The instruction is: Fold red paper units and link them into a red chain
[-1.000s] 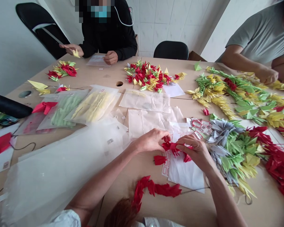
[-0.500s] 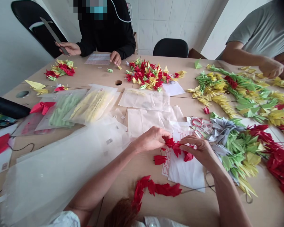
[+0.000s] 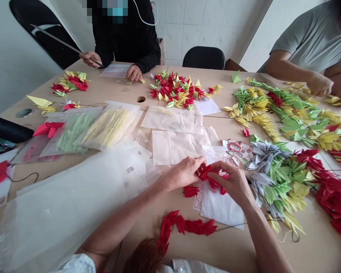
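My left hand [image 3: 194, 169] and my right hand [image 3: 229, 178] meet over the table, both closed on a folded red paper piece [image 3: 205, 173] between their fingertips. Just beneath my fingers, more folded red pieces [image 3: 215, 184] lie on a white sheet [image 3: 222, 206], partly covered by my right hand. A loose red piece [image 3: 191, 191] rests left of the sheet. Nearer to me, a strand of red folded pieces [image 3: 184, 224] curves across the tabletop, with a dark cord [image 3: 230, 227] running from its right end.
Clear plastic bags [image 3: 71, 204] spread on the left, with bags of yellow [image 3: 109, 125] and green pieces behind. Piles of grey, green and yellow strands [image 3: 275, 170] and red strands [image 3: 333, 204] lie right. A mixed pile [image 3: 179, 89] is at the back. Two people sit across the table.
My hands have come closer together, the right one moving left over the red piece. Across the table, the person in black has lowered the long flat blade and moved the other hand slightly.
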`<move>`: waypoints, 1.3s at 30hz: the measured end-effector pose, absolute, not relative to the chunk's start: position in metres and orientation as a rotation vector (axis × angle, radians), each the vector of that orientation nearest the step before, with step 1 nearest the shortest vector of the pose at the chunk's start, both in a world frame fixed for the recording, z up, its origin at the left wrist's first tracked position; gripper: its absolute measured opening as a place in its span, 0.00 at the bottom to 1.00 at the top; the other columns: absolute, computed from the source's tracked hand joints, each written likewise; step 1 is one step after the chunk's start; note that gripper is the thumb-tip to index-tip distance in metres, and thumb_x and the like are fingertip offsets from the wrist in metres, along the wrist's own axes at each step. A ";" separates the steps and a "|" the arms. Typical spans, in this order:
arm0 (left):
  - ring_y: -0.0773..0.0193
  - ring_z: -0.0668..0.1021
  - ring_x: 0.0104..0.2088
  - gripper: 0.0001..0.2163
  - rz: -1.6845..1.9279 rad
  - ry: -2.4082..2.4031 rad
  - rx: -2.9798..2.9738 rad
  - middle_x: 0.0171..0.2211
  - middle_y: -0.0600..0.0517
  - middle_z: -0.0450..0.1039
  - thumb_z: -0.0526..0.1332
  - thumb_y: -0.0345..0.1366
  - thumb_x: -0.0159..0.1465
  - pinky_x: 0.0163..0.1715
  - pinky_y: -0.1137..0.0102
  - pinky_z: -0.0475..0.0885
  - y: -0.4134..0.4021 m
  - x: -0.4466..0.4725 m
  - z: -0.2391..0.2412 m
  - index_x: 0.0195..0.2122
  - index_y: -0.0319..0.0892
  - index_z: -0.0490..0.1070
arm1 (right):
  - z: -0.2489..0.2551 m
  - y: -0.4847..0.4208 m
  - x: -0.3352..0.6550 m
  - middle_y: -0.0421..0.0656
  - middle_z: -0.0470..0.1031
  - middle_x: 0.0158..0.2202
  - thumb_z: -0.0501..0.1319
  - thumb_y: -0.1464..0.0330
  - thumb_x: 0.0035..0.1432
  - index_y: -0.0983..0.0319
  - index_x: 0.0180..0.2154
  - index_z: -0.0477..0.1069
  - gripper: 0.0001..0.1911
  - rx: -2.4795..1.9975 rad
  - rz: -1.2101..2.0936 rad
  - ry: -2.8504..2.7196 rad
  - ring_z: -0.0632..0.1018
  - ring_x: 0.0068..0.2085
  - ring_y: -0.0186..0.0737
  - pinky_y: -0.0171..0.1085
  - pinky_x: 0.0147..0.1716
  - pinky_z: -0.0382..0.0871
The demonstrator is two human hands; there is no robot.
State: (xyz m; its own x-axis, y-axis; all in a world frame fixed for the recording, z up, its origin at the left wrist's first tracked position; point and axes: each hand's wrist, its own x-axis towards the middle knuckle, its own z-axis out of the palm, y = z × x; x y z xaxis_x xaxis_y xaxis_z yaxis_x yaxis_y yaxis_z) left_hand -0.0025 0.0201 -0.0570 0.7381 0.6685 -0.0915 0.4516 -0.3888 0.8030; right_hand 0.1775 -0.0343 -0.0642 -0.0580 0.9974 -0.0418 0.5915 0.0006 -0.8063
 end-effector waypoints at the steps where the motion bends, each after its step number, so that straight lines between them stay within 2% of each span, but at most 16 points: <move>1: 0.68 0.73 0.29 0.11 0.308 0.871 2.013 0.29 0.55 0.71 0.58 0.22 0.52 0.26 0.76 0.63 0.020 -0.003 -0.058 0.35 0.41 0.64 | -0.066 -0.034 0.178 0.40 0.75 0.28 0.61 0.58 0.54 0.60 0.31 0.74 0.12 -1.643 0.924 -1.671 0.74 0.31 0.38 0.36 0.33 0.68; 4: 0.69 0.73 0.27 0.15 0.300 0.887 1.971 0.26 0.56 0.71 0.54 0.19 0.51 0.27 0.77 0.63 0.021 -0.005 -0.059 0.38 0.41 0.65 | -0.073 -0.032 0.183 0.39 0.74 0.25 0.62 0.57 0.52 0.61 0.29 0.73 0.13 -1.621 0.992 -1.600 0.72 0.27 0.36 0.34 0.27 0.66; 7: 0.70 0.72 0.26 0.16 0.300 0.860 1.977 0.25 0.57 0.70 0.53 0.19 0.51 0.27 0.76 0.63 0.023 -0.008 -0.060 0.39 0.41 0.65 | -0.077 -0.032 0.185 0.40 0.73 0.24 0.62 0.56 0.51 0.62 0.29 0.73 0.15 -1.610 1.030 -1.554 0.71 0.25 0.35 0.33 0.25 0.66; 10: 0.69 0.71 0.27 0.14 0.309 0.877 1.993 0.26 0.57 0.69 0.59 0.25 0.50 0.26 0.76 0.62 0.024 -0.008 -0.060 0.38 0.41 0.65 | -0.078 -0.032 0.186 0.40 0.73 0.24 0.63 0.56 0.49 0.63 0.28 0.72 0.15 -1.611 1.055 -1.515 0.70 0.25 0.34 0.33 0.24 0.66; 13: 0.67 0.71 0.28 0.15 0.297 0.926 2.012 0.29 0.56 0.68 0.65 0.30 0.47 0.25 0.76 0.61 0.021 -0.005 -0.061 0.36 0.41 0.65 | -0.079 -0.032 0.186 0.40 0.72 0.24 0.64 0.57 0.48 0.62 0.27 0.72 0.14 -1.586 1.094 -1.493 0.70 0.26 0.34 0.32 0.25 0.65; 17: 0.68 0.71 0.28 0.12 0.265 0.938 2.020 0.28 0.55 0.71 0.59 0.23 0.50 0.26 0.75 0.61 0.017 0.000 -0.062 0.35 0.41 0.66 | -0.079 -0.032 0.186 0.40 0.73 0.24 0.65 0.57 0.47 0.62 0.27 0.72 0.14 -1.562 1.161 -1.435 0.70 0.25 0.34 0.32 0.24 0.65; 22: 0.68 0.73 0.28 0.15 0.266 0.914 2.031 0.27 0.55 0.72 0.56 0.22 0.51 0.25 0.76 0.61 0.017 0.000 -0.063 0.39 0.42 0.65 | -0.074 -0.033 0.185 0.40 0.73 0.24 0.65 0.56 0.46 0.62 0.28 0.72 0.15 -1.552 1.243 -1.364 0.70 0.23 0.33 0.32 0.22 0.64; 32: 0.70 0.71 0.25 0.18 0.316 0.941 2.168 0.25 0.57 0.70 0.51 0.17 0.47 0.24 0.77 0.60 0.020 -0.009 -0.065 0.36 0.42 0.66 | -0.073 -0.032 0.196 0.40 0.73 0.25 0.63 0.56 0.49 0.62 0.27 0.71 0.15 -1.618 1.102 -1.560 0.71 0.26 0.35 0.33 0.25 0.64; 39: 0.69 0.72 0.26 0.15 0.303 0.958 2.174 0.25 0.55 0.71 0.51 0.18 0.50 0.27 0.76 0.62 0.024 -0.014 -0.066 0.36 0.40 0.67 | -0.059 -0.033 0.195 0.39 0.75 0.26 0.60 0.60 0.54 0.61 0.29 0.72 0.11 -1.674 0.978 -1.752 0.73 0.29 0.37 0.34 0.31 0.65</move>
State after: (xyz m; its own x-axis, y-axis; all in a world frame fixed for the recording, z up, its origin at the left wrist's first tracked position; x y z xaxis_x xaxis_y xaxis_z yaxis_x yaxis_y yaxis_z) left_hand -0.0137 0.0238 -0.0660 0.6950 0.7154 -0.0725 0.5433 -0.4564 0.7047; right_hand 0.1949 -0.0330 -0.0589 -0.0990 0.9891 -0.1086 0.6116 -0.0256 -0.7908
